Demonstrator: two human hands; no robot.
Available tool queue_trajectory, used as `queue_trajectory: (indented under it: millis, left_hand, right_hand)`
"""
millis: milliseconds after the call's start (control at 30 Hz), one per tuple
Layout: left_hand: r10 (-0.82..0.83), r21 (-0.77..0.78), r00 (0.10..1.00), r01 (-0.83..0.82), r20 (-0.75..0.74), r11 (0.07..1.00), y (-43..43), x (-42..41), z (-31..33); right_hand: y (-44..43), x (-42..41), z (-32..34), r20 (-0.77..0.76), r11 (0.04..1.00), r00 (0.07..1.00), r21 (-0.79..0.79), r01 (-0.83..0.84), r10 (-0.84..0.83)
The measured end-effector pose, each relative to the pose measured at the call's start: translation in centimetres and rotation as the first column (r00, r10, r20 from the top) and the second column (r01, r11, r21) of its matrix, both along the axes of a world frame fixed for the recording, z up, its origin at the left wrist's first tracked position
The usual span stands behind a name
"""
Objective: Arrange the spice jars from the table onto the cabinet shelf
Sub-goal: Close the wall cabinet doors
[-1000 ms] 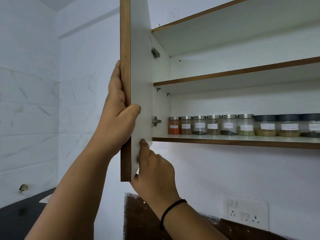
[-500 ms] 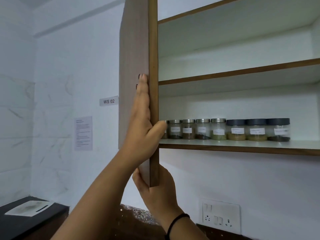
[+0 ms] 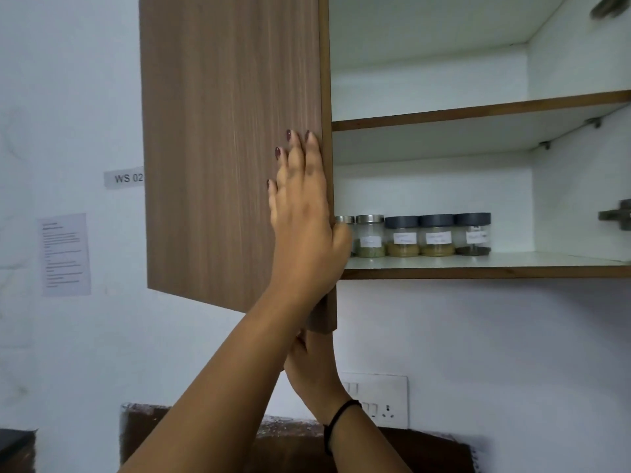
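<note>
A row of labelled spice jars stands on the lowest cabinet shelf (image 3: 478, 272): two silver-lidded jars (image 3: 369, 235) and three dark-lidded jars (image 3: 437, 235). The wooden cabinet door (image 3: 232, 148) hides the left end of the row. My left hand (image 3: 300, 227) lies flat on the door's front near its free edge, and its thumb hooks round that edge. My right hand (image 3: 312, 365) reaches up to the door's bottom corner. Its fingers are hidden behind the door and my left forearm.
Nothing stands on the upper shelf (image 3: 478, 112). A metal hinge (image 3: 614, 215) sticks out at the cabinet's right wall. Below the cabinet, a switch and socket plate (image 3: 386, 401) is on the wall. A paper notice (image 3: 65, 254) and a "WS 02" label (image 3: 126, 178) hang at left.
The door has swung toward the cabinet, now showing its wooden front and covering the left jars. My left hand went from gripping the edge to lying flat on the front.
</note>
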State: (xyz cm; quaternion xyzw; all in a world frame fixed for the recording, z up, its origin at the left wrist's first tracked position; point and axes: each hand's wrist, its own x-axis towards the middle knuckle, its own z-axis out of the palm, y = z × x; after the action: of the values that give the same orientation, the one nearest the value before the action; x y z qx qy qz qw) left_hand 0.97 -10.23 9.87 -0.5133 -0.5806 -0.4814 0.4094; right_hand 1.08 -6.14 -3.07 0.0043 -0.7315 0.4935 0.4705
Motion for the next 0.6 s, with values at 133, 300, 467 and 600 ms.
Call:
queue_trajectory:
  millis: [133, 300, 467, 600]
  left_hand:
    - [0.019, -0.09, 0.989, -0.033, -0.144, 0.995, 1.7, -1.9, -0.4]
    - [0.053, -0.116, 0.968, -0.083, -0.244, 0.99, 3.6, -4.1, -0.5]
    - [0.094, -0.1, 0.963, -0.123, -0.254, 0.987, 5.8, -4.8, -0.8]
    - [0.143, -0.08, 0.956, -0.168, -0.258, 0.982, 7.7, -5.3, -0.9]
  right_hand:
    - [1.1, -0.2, 0.2, 0.015, 0.993, 0.999, -0.114, -0.032, 0.034]
    - [2.9, -1.8, 0.2, 0.034, 0.963, 0.998, -0.266, -0.033, 0.044]
    - [3.3, -2.2, 0.2, 0.026, 0.929, 0.999, -0.369, -0.028, 0.04]
    - [3.7, -1.5, 0.9, 0.037, 0.916, 0.999, -0.4, -0.018, 0.035]
